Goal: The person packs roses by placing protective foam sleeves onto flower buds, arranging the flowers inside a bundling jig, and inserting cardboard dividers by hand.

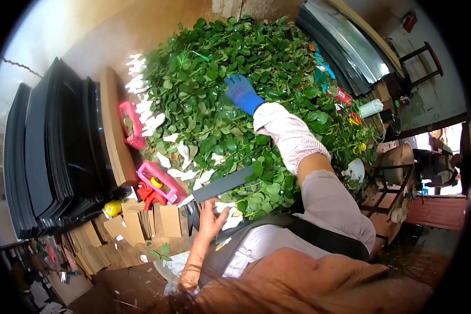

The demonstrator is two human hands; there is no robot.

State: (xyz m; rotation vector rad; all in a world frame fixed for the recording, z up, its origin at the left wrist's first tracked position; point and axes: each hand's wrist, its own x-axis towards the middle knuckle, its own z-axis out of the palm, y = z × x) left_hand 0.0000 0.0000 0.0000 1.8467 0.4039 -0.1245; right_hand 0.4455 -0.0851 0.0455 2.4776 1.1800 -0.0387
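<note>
My left hand [211,219], bare, is curled around the white-covered rose heads [232,215] at the near edge of the work surface. Just above it, a dark grey flat strip [222,184] lies across leafy stems, partly under leaves. My right hand [243,94] wears a blue glove and reaches far into the pile of rose stems [209,110]. Its fingers are stretched out over the leaves, with no held object showing. More white-covered heads [153,124] line the pile's left side, pointing left.
Two pink holders [159,182] stand left of the pile, near a red cloth [150,195] and yellow tape roll [112,208]. Black sheets [63,141] are stacked at left, cardboard pieces [136,222] below. At right are a white roll [370,108] and a metal frame [390,201].
</note>
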